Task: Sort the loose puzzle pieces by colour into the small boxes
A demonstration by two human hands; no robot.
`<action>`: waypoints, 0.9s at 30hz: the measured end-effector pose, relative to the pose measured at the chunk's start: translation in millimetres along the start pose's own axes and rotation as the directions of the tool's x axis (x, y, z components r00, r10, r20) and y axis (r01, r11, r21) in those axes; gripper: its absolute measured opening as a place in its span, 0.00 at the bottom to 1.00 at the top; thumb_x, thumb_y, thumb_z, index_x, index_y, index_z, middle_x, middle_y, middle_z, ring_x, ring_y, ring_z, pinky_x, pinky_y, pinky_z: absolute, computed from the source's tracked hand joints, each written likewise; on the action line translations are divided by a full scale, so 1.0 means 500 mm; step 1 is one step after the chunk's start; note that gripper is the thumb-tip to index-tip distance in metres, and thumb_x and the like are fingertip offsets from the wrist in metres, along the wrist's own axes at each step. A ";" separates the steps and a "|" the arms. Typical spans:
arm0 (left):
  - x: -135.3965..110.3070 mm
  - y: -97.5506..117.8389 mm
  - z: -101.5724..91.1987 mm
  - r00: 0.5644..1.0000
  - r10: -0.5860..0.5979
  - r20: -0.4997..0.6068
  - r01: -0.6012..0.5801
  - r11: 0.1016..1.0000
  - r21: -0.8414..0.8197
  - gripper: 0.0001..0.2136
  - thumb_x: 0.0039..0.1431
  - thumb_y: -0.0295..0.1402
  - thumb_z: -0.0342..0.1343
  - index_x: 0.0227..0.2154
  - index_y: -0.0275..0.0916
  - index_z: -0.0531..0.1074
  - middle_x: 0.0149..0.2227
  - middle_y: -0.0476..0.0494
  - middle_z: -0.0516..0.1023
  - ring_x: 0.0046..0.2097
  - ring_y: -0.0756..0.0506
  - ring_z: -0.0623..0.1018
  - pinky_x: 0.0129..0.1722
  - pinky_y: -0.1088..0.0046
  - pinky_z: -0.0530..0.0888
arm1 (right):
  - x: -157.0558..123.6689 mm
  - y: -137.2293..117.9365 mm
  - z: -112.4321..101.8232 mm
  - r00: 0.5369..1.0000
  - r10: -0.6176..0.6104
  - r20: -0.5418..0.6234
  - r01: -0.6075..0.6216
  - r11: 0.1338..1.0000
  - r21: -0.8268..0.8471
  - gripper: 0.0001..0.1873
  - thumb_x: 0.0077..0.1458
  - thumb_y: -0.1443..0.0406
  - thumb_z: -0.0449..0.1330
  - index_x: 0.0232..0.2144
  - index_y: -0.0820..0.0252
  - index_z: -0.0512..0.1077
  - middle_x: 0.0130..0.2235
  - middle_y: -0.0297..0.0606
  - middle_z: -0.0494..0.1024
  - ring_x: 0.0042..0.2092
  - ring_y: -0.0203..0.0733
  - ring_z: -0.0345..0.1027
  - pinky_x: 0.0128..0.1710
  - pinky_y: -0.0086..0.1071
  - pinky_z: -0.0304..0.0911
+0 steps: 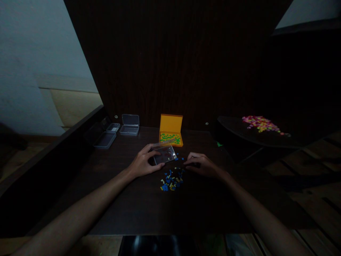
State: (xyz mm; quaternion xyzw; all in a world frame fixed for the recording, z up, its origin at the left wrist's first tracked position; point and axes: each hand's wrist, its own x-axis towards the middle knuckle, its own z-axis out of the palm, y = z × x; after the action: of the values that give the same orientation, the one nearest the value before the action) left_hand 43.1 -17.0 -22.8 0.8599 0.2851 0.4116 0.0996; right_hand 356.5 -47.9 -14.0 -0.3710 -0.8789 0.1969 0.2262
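My left hand (146,160) grips a small clear plastic box (165,155) by its left side. The box is tilted, its lid raised, and a few small pieces lie inside. Below it a loose pile of small blue, yellow and pale pieces (172,180) is spread on the dark table. To the right of the box is my right hand (199,163), its fingers curled and pinched close to a few stray blue pieces. Whether a piece sits between those fingertips is too dark and small to tell. Just behind the clear box stands an open orange box (171,123) containing green pieces.
Several open clear boxes, among them one near the back panel (129,130) and another by the left ledge (105,139), stand at the back left. A heap of pink and yellow pieces (262,124) lies on the right-hand shelf (231,129). A green scrap (219,144) lies near that shelf.
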 end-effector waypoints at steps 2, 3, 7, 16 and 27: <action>0.001 0.001 0.000 1.000 0.002 0.000 -0.002 1.000 -0.002 0.13 0.53 0.39 0.66 0.39 0.39 0.76 0.51 0.38 0.73 0.52 0.39 0.76 0.49 0.56 0.77 | 0.000 0.000 0.001 1.000 -0.001 -0.002 0.001 1.000 -0.002 0.12 0.60 0.60 0.61 0.42 0.57 0.79 0.37 0.41 0.76 0.38 0.39 0.71 0.37 0.31 0.66; 0.001 0.001 0.000 1.000 0.002 -0.001 -0.002 1.000 0.000 0.13 0.53 0.39 0.66 0.39 0.39 0.76 0.51 0.38 0.73 0.52 0.39 0.76 0.49 0.56 0.77 | 0.000 0.000 0.001 1.000 -0.002 -0.003 0.002 1.000 -0.002 0.12 0.60 0.59 0.60 0.42 0.57 0.79 0.37 0.41 0.76 0.38 0.39 0.71 0.37 0.31 0.66; 0.002 0.001 0.000 1.000 0.000 -0.002 0.000 1.000 0.001 0.13 0.52 0.39 0.66 0.38 0.39 0.76 0.50 0.37 0.73 0.52 0.39 0.76 0.49 0.57 0.77 | 0.002 -0.001 0.001 1.000 -0.017 -0.005 0.017 1.000 0.002 0.12 0.61 0.59 0.60 0.41 0.58 0.80 0.37 0.41 0.76 0.37 0.39 0.71 0.36 0.31 0.66; 0.000 -0.003 -0.001 1.000 0.007 0.008 -0.007 1.000 -0.011 0.13 0.52 0.38 0.66 0.38 0.39 0.76 0.51 0.37 0.73 0.53 0.39 0.75 0.50 0.57 0.77 | 0.005 -0.007 0.002 0.999 -0.054 0.004 0.054 0.999 0.002 0.10 0.61 0.62 0.58 0.39 0.59 0.78 0.36 0.41 0.76 0.37 0.38 0.71 0.37 0.31 0.67; 0.004 0.008 -0.006 1.000 -0.028 0.012 0.028 1.000 -0.003 0.18 0.53 0.40 0.65 0.43 0.40 0.71 0.50 0.38 0.73 0.52 0.39 0.75 0.50 0.58 0.76 | 0.006 -0.011 0.009 0.995 -0.097 -0.004 0.097 0.994 -0.041 0.06 0.61 0.65 0.57 0.36 0.60 0.74 0.36 0.40 0.75 0.36 0.37 0.70 0.35 0.29 0.64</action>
State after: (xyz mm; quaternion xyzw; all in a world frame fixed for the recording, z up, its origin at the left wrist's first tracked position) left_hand 43.3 -19.1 -17.8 0.8579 0.2959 0.4057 0.1086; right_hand 349.0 -50.1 -13.8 -0.3330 -0.8990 0.1666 0.2307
